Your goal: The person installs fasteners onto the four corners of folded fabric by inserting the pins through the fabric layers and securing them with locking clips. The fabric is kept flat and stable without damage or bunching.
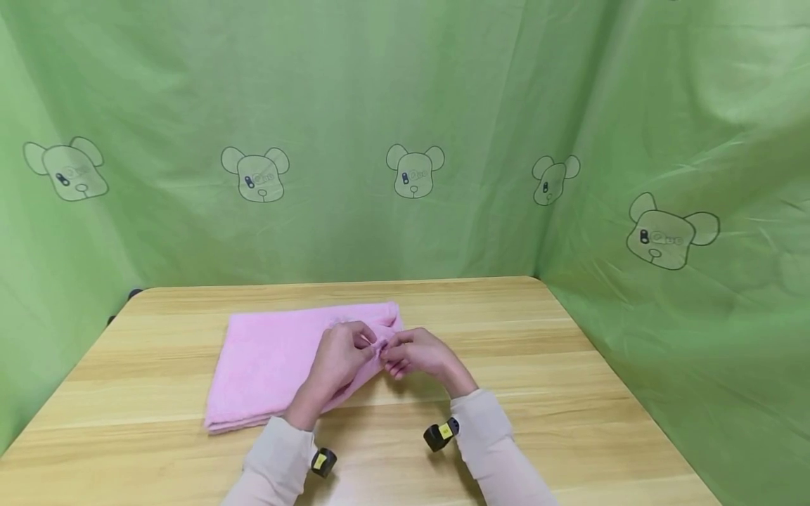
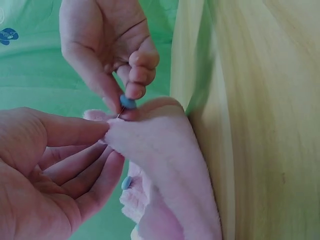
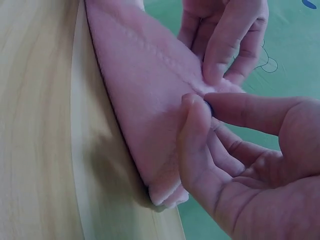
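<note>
A folded pink plush cloth [image 1: 268,358] lies on the table, its right-hand edge lifted and bunched between the two hands. My left hand [image 1: 335,358] pinches that raised edge between thumb and fingertips. Opposite it, my right hand [image 1: 422,351] pinches a pin by its blue head [image 2: 128,102]. The thin metal shaft reaches down to the cloth beside the left fingertips; how deep it goes in is hidden. Lower on the cloth, a second light-blue pin head [image 2: 127,182] shows in the left wrist view.
The wooden table [image 1: 544,422] extends around the cloth on all sides. Green curtains [image 1: 342,84] printed with bear heads hang behind and at both sides. A black device with a yellow label [image 1: 441,433] is worn at each wrist.
</note>
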Action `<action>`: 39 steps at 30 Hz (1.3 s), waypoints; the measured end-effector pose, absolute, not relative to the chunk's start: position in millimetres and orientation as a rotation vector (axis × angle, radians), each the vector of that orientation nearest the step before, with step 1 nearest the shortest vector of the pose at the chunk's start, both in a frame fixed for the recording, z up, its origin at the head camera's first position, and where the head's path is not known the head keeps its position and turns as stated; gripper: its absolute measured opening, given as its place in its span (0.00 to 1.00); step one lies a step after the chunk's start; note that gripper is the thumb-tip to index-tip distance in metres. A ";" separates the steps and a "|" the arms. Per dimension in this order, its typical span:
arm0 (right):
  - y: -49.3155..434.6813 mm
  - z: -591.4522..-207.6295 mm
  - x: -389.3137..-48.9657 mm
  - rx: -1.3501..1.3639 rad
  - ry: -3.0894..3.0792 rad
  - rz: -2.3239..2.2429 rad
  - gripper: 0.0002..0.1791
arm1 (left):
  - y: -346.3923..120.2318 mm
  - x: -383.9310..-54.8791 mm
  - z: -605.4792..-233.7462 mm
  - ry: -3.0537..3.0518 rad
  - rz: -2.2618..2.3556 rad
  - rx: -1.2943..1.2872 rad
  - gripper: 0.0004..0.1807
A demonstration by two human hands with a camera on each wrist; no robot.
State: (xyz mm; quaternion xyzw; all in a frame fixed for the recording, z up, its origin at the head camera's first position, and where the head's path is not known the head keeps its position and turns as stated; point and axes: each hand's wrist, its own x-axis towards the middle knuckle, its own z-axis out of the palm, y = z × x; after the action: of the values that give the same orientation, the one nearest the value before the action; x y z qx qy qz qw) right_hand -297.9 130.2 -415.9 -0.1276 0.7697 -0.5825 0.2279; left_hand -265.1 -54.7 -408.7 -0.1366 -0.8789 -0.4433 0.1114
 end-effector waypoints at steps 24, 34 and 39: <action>130.6 -417.0 -297.5 -0.303 1.929 -1.740 0.20 | -52.6 -262.2 -407.1 -2.565 -1.194 -0.540 0.07; 130.9 -419.5 -298.2 -0.298 1.918 -1.807 0.19 | -54.3 -260.9 -405.2 -2.611 -1.161 -0.530 0.08; 130.1 -421.6 -299.0 -0.277 1.907 -1.830 0.18 | -59.2 -256.2 -393.7 -2.656 -1.203 -0.451 0.09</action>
State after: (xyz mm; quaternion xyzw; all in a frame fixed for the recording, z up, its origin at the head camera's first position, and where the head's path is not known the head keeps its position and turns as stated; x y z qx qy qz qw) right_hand -299.0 130.1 -421.6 -0.1012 0.6967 -0.6685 0.2398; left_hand -256.2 -59.2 -393.7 -0.1522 -0.8961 -0.4058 0.0953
